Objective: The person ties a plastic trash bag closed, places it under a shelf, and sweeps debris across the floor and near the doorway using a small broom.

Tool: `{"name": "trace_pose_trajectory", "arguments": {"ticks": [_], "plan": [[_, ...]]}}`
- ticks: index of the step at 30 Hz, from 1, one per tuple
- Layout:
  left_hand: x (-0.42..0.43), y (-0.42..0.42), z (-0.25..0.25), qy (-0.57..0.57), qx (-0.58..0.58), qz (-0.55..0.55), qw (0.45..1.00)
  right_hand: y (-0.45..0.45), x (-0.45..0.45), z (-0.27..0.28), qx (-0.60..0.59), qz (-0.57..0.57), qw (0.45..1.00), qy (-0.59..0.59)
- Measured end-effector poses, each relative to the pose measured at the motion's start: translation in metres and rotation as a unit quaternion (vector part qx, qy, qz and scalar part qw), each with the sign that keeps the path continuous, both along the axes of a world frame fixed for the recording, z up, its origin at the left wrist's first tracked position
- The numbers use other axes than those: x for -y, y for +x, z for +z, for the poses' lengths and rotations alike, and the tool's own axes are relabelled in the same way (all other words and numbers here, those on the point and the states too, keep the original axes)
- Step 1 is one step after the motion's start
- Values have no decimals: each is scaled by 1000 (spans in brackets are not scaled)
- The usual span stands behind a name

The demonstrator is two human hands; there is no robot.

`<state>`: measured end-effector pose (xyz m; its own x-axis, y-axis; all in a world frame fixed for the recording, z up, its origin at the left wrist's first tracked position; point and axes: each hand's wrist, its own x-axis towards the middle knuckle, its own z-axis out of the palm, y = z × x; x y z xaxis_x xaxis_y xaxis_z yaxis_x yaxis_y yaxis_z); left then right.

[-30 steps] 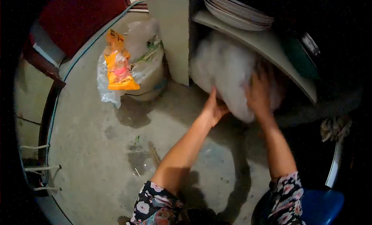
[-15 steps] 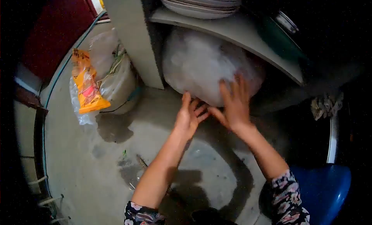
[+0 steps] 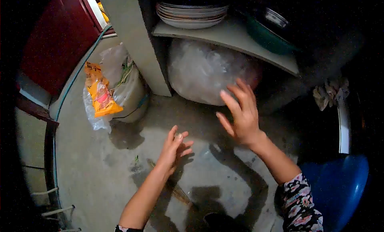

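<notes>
A large, cloudy plastic bag [image 3: 204, 70] sits under the shelf, its contents not clear to me. My right hand [image 3: 242, 114] is just in front of the bag's lower right side, fingers spread and holding nothing. Lower and to the left, my left hand [image 3: 174, 150] hovers over the concrete floor, empty, with its fingers apart. Above the bag, a stack of plates [image 3: 192, 16] rests on the shelf [image 3: 228, 34].
At the left stands a bin [image 3: 134, 102] lined with plastic, holding green stalks and an orange packet [image 3: 102, 94]. A blue stool [image 3: 338, 188] is at the lower right. A hose [image 3: 72, 82] runs along the left side.
Both hands have come away from the bag, the left one back and down over the floor. The bag now sits further in under the shelf. The view has shifted.
</notes>
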<state>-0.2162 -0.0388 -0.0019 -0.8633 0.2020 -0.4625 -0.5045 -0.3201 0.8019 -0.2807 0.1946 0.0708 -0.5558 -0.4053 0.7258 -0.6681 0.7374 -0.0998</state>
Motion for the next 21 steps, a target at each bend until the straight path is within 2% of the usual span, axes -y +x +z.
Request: {"name": "trace_pose_trajectory", "arguments": {"ticks": [2,4,5,6,7,9,10,12,13,14,16,17,18,20,21], "plan": [[4,12,8,-8,-5,-11,1000,-26,11,17,-8,-2,1000,-7],[6,22,25,-11,-18,0,1000,-61,23,22,57,-101,992,45],[9,28,32,-15,-25,-5,1000,-73,31,23,185,-120,964,152],[13,33,39,-22,-36,-2,999,-80,37,26,307,-133,907,254],[18,36,44,-28,-46,1,999,-78,40,27,302,-136,910,250],[28,45,50,-37,-51,4,998,-71,47,23,230,19,860,456],[32,52,53,-47,-49,2,998,-69,46,21,229,23,860,455],[38,62,51,-53,-44,12,998,-69,35,17,226,-64,901,364],[39,68,52,-59,-45,4,997,-70,27,13,168,-51,934,311],[40,71,51,-64,-47,-6,997,-71,16,9,165,-50,935,310],[38,73,52,-65,-51,-12,996,-66,0,16,191,-21,974,116],[33,71,56,-107,-73,-32,991,-65,-12,23,190,-19,975,115],[28,69,59,-149,-93,-53,983,-64,-24,35,268,-82,942,186],[16,60,67,-178,-126,-71,973,-63,-34,42,341,-144,894,253],[8,56,73,-211,-164,-98,959,-62,-38,43,305,-191,889,284]]}}
